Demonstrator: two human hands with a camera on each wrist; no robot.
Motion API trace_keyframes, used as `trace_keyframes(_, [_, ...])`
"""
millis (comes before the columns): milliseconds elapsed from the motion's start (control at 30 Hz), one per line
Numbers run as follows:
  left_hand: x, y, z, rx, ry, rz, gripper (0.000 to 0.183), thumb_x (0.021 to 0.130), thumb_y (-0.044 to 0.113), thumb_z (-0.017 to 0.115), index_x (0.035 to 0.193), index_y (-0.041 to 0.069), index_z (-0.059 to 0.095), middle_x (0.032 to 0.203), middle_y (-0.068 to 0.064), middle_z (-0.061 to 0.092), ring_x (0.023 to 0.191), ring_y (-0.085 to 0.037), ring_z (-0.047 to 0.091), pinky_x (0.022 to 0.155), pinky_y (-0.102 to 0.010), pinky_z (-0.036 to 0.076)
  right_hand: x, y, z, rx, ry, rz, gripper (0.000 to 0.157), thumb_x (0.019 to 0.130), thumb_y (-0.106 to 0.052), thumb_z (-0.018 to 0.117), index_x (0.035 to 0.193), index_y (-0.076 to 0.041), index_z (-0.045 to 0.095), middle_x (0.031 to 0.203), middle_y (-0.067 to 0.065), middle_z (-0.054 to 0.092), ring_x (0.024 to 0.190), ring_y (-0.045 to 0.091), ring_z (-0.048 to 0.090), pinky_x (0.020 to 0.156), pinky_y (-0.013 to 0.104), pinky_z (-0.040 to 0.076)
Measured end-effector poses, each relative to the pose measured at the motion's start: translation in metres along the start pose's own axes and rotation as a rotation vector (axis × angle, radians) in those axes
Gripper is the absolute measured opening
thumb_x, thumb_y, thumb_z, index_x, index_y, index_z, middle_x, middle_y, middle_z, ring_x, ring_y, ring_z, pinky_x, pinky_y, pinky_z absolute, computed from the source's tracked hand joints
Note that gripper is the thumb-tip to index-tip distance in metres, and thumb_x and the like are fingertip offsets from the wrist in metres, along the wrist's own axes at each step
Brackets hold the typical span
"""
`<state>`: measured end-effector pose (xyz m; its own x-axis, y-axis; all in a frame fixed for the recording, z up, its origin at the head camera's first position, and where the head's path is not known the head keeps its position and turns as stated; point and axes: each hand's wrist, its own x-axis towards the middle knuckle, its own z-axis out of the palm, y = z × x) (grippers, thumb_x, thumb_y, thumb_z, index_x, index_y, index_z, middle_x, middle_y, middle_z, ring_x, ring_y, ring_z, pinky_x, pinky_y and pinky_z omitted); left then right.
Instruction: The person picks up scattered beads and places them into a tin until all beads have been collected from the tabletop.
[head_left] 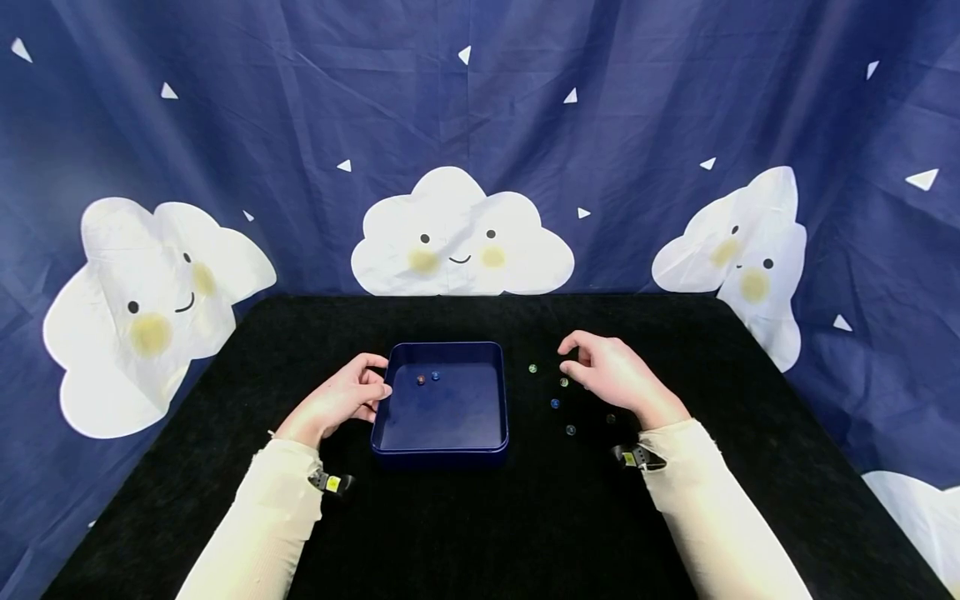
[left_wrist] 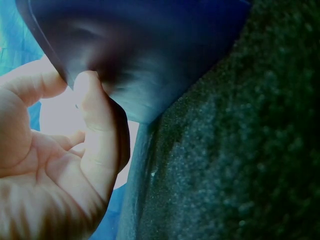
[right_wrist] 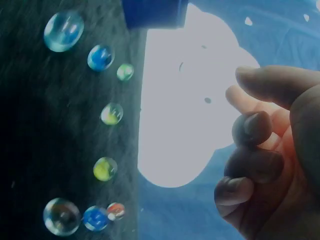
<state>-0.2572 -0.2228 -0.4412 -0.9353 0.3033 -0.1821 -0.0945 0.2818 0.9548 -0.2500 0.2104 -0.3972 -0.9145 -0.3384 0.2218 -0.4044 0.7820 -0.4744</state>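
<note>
My left hand (head_left: 337,402) grips the left wall of a square dark-blue tray (head_left: 441,457); in the left wrist view the thumb and a finger pinch the tray wall (left_wrist: 165,55). Inside the tray lie a reddish marble (head_left: 421,380) and a blue marble (head_left: 436,376). Above the black cloth, right of the tray, hovers my right hand (head_left: 618,375), fingers loosely bent, with nothing seen between them. Around it rest several glass marbles, among them a green one (head_left: 533,367), a yellow-green one (head_left: 564,382), a blue one (right_wrist: 100,57) and a clear one (head_left: 571,430).
Black cloth (head_left: 450,533) covers the table. Behind and beside it hangs a dark-blue curtain (head_left: 637,108) printed with white smiling clouds (head_left: 461,237). In the right wrist view, part of the tray (right_wrist: 155,12) shows beyond the marbles.
</note>
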Motion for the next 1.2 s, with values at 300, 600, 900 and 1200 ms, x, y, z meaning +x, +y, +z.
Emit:
trace_keyframes(300, [0.000, -0.001, 0.000, -0.004, -0.002, 0.012, 0.060, 0.095, 0.005, 0.065, 0.143, -0.004, 0.031, 0.091, -0.009, 0.054, 0.068, -0.017, 0.054, 0.060, -0.032, 0.056, 0.001, 0.028, 0.001, 0.009, -0.017, 0.092, 0.023, 0.092, -0.023, 0.070, 0.112, -0.013, 0.069, 0.070, -0.003, 0.057, 0.057, 0.015, 0.053, 0.061, 0.036, 0.045])
trace_keyframes(600, [0.000, 0.001, 0.001, -0.003, -0.006, 0.018, 0.060, 0.095, 0.005, 0.065, 0.143, -0.004, 0.031, 0.088, -0.009, 0.054, 0.067, -0.017, 0.054, 0.060, -0.031, 0.056, -0.004, 0.065, -0.002, 0.032, -0.012, 0.205, 0.024, 0.094, -0.020, 0.067, 0.115, -0.008, 0.068, 0.076, -0.001, 0.063, 0.068, 0.018, 0.055, 0.067, 0.037, 0.043])
trace_keyframes(900, [0.001, 0.001, 0.001, -0.006, -0.009, 0.024, 0.060, 0.094, 0.004, 0.064, 0.143, -0.005, 0.030, 0.089, -0.009, 0.055, 0.067, -0.017, 0.055, 0.060, -0.032, 0.056, -0.009, 0.080, 0.000, 0.001, -0.114, 0.193, 0.034, 0.095, -0.018, 0.065, 0.126, -0.005, 0.065, 0.081, 0.002, 0.062, 0.075, 0.019, 0.057, 0.071, 0.039, 0.045])
trace_keyframes(1200, [-0.001, 0.001, -0.001, 0.001, -0.008, 0.012, 0.059, 0.095, 0.006, 0.065, 0.143, -0.003, 0.031, 0.091, -0.010, 0.054, 0.068, -0.018, 0.055, 0.061, -0.032, 0.056, -0.010, 0.081, 0.003, -0.025, -0.138, 0.165, 0.021, 0.091, -0.013, 0.065, 0.110, -0.007, 0.069, 0.080, 0.000, 0.062, 0.074, 0.017, 0.056, 0.071, 0.039, 0.045])
